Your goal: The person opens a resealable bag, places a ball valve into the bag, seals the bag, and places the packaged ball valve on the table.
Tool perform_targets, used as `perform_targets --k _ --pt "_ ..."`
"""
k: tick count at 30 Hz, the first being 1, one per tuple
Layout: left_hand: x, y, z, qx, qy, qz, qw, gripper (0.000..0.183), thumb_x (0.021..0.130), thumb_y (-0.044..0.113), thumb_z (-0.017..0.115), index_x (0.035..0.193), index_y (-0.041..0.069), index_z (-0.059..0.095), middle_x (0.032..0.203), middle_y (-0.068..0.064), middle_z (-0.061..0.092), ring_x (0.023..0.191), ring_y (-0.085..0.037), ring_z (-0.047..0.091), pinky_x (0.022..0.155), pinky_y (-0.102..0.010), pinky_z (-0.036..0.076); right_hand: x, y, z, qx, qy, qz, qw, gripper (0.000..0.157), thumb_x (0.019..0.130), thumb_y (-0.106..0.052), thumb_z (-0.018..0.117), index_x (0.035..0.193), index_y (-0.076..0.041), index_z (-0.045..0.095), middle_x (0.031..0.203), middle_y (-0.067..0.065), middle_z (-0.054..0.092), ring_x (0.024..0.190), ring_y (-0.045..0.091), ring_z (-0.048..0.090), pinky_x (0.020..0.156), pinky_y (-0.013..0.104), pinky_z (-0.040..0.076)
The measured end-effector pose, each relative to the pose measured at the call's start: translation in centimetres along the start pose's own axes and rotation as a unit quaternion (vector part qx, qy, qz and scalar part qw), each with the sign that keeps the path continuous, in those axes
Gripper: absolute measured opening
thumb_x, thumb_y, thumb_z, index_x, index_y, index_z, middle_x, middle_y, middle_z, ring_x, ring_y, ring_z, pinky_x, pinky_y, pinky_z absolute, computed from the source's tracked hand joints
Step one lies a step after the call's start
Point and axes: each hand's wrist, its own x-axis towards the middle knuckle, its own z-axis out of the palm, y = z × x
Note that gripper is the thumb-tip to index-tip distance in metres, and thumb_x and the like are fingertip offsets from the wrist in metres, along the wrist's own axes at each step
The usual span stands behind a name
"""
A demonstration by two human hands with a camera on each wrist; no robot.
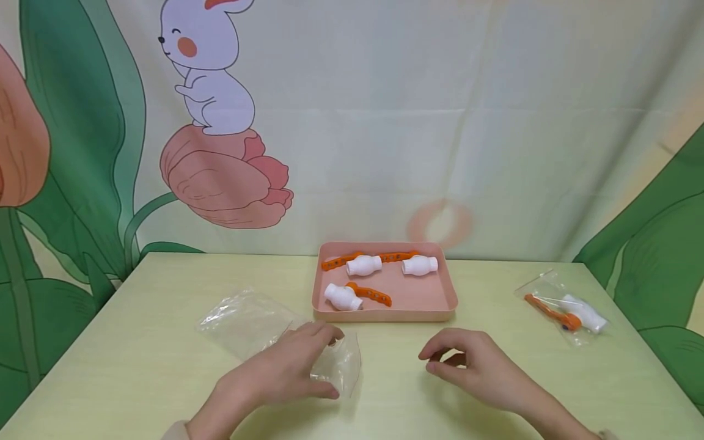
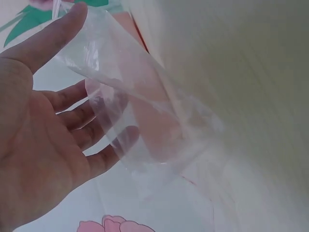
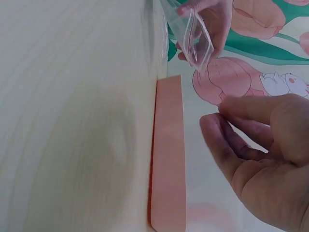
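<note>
One bag (image 1: 348,362), apparently being opened, touches the wide-spread left hand (image 1: 288,366) near the tray's (image 1: 385,316) front-left corner; the narrow, empty right hand (image 1: 477,365) likely must pinch it.

Colourless clear bag (image 1: 350,360), plain pink tray (image 1: 385,316), white pipe pieces (image 1: 342,297), bright orange handles (image 1: 379,297), pale yellow-green counter (image 1: 137,366) with faint streaks, whitish backdrop (image 1: 341,122) printed with white rabbit (image 1: 220,98), pink flowers (image 1: 214,177), dark-outlined green leaves (image 1: 77,122).

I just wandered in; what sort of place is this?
Perhaps an indoor packing spot: a table bears a pink tray of white and orange parts, with a filled clear bag to its right. The rabbit-printed backdrop suggests a decorated corner rather than a factory.
</note>
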Motion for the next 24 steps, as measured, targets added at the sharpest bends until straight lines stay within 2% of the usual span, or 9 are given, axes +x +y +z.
perform_targets --k 4,11,15,20,24 --pt "0.3 0.6 0.3 0.021 0.009 0.009 0.9997 0.071 0.083 0.039 0.087 0.137 0.007 0.055 0.127 -0.005 0.060 0.117 -0.022 0.057 0.102 -0.045 0.047 0.3 -0.6 0.8 0.047 0.007 0.013 0.999 0.014 0.093 0.000 0.072 0.100 -0.012 0.076 0.104 0.002 0.070 0.095 0.015 0.068 0.081 0.032 0.060" --pt "0.8 2.2 0.8 0.041 0.014 0.026 0.9987 0.071 0.084 0.041 0.085 0.138 0.007 0.054 0.132 -0.005 0.057 0.114 -0.021 0.060 0.100 -0.040 0.050 0.7 -1.5 2.1 0.090 0.013 0.046 0.995 0.013 0.093 -0.009 0.076 0.106 -0.007 0.075 0.104 0.006 0.072 0.097 0.018 0.070 0.081 0.032 0.060" --pt "1.1 3.0 1.2 0.048 0.016 0.034 0.9981 0.072 0.085 0.043 0.084 0.139 0.008 0.052 0.131 -0.004 0.057 0.113 -0.022 0.059 0.100 -0.039 0.050 0.9 -1.6 2.7 0.099 0.025 0.037 0.994 0.014 0.093 -0.008 0.076 0.107 -0.007 0.075 0.103 0.004 0.072 0.093 0.019 0.070 0.078 0.033 0.061" --pt "1.3 3.7 1.5 0.053 0.015 0.038 0.9977 0.073 0.086 0.044 0.083 0.140 0.007 0.051 0.132 -0.003 0.057 0.120 -0.021 0.055 0.104 -0.041 0.047 1.0 -1.7 3.3 0.110 0.023 0.009 0.994 0.013 0.094 -0.006 0.074 0.107 -0.005 0.076 0.099 0.009 0.072 0.084 0.020 0.069 0.070 0.037 0.062" --pt "1.4 4.0 1.8 0.059 0.023 0.047 0.9969 0.073 0.087 0.043 0.082 0.141 0.007 0.050 0.133 -0.003 0.057 0.123 -0.021 0.054 0.105 -0.041 0.046 1.2 -2.0 3.5 0.102 0.018 0.016 0.995 0.013 0.094 -0.007 0.074 0.106 -0.005 0.077 0.096 0.007 0.073 0.082 0.018 0.069 0.067 0.036 0.062"
